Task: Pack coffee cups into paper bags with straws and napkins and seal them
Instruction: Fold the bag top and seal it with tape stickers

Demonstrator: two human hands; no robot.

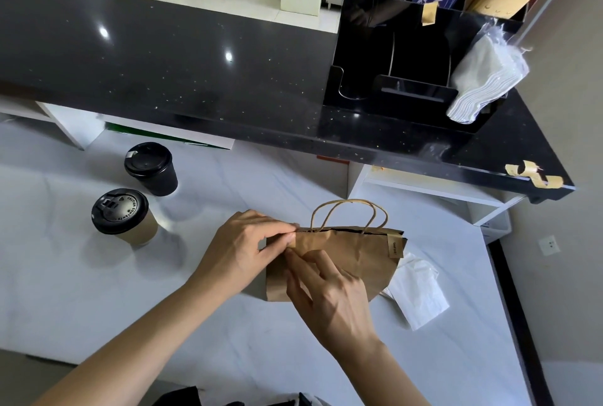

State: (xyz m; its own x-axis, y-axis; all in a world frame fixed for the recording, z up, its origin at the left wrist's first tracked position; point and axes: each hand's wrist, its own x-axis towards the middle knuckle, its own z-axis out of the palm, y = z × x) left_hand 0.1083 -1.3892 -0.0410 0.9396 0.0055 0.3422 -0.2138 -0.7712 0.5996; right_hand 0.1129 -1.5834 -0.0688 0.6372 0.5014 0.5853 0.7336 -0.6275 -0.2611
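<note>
A brown paper bag (352,258) with twisted handles stands on the white counter (228,324), its top folded closed. A tan sticker (394,246) seals its right corner. My left hand (241,249) pinches the bag's top left corner. My right hand (326,294) presses its fingertips on a tan sticker at that same corner. Two lidded cups stand to the left: a black one (151,169) and a tan one with a black lid (125,218).
White napkins (416,291) lie on the counter just right of the bag. On the raised black ledge (195,79) stands a black organizer (408,56) with napkins (486,79), straws and bags. Tape strips (528,173) stick to the ledge's right edge.
</note>
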